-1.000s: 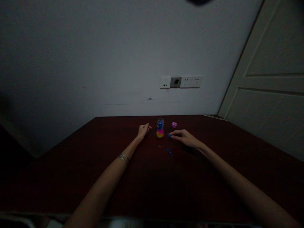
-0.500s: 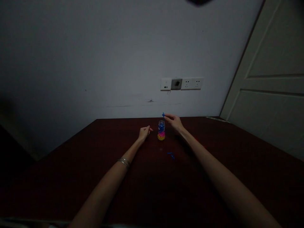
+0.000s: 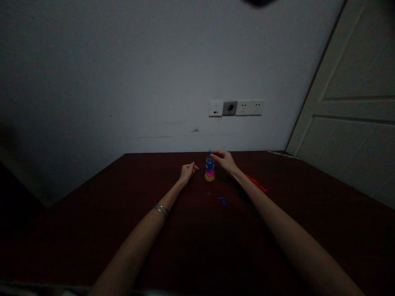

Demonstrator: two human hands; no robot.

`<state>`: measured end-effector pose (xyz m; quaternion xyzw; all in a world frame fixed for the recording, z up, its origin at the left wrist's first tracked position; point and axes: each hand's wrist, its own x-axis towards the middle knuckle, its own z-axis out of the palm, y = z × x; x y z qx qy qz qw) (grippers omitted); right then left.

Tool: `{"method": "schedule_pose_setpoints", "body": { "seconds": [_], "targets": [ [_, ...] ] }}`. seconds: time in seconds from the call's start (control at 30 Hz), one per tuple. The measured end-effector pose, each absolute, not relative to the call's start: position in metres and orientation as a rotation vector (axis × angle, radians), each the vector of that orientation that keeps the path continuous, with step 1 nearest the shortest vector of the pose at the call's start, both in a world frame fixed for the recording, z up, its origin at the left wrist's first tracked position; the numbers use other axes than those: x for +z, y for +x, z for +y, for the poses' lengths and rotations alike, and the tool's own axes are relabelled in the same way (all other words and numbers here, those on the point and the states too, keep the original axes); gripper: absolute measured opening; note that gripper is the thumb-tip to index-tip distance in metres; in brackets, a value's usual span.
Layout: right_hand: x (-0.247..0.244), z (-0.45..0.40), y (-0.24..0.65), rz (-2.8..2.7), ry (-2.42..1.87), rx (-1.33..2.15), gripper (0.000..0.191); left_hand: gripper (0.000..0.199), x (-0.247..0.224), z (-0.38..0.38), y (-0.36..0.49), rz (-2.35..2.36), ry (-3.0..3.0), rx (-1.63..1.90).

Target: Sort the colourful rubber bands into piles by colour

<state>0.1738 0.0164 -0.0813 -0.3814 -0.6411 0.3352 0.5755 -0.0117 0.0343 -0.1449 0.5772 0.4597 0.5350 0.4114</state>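
Observation:
A small clear jar [image 3: 210, 174] stands upright on the dark red table, filled in layers of yellow, pink and blue pieces. Just over its mouth, my right hand [image 3: 226, 160] pinches a small blue piece [image 3: 210, 151] between thumb and fingertips; its exact kind is too small to make out. My left hand [image 3: 187, 172] rests on the table to the left of the jar, apart from it, with its fingers curled in and nothing visible in them. A few loose blue pieces [image 3: 222, 200] lie on the table in front of the jar.
Beyond my right wrist a heap of red pieces [image 3: 256, 183] lies on the table [image 3: 185, 246], partly hidden by the forearm. The wall behind carries a row of sockets [image 3: 237, 108]. A pale panelled door [image 3: 348, 107] stands at the right.
My right hand has moved slightly left and down, bringing the blue piece to the jar's mouth. More of the red heap shows beside my forearm. My left hand has stayed put.

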Motion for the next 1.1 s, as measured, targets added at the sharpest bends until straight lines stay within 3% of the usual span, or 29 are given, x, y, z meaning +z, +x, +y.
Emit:
{"method": "schedule_pose_setpoints", "body": {
  "seconds": [0.63, 0.87, 1.1],
  "targets": [
    [-0.073, 0.004, 0.178, -1.54, -0.905, 0.763, 0.029, 0.044, -0.143, 0.032, -0.012, 1.196, 1.466, 1.331],
    [-0.073, -0.008, 0.198, -1.489, -1.001, 0.736, 0.029, 0.036, -0.139, 0.027, -0.011, 1.188, 1.479, 1.387],
    [-0.094, -0.043, 0.228, -1.705, -1.105, 0.709, 0.027, 0.036, -0.133, 0.009, -0.019, 1.279, 1.934, 1.339]
  ]
}}
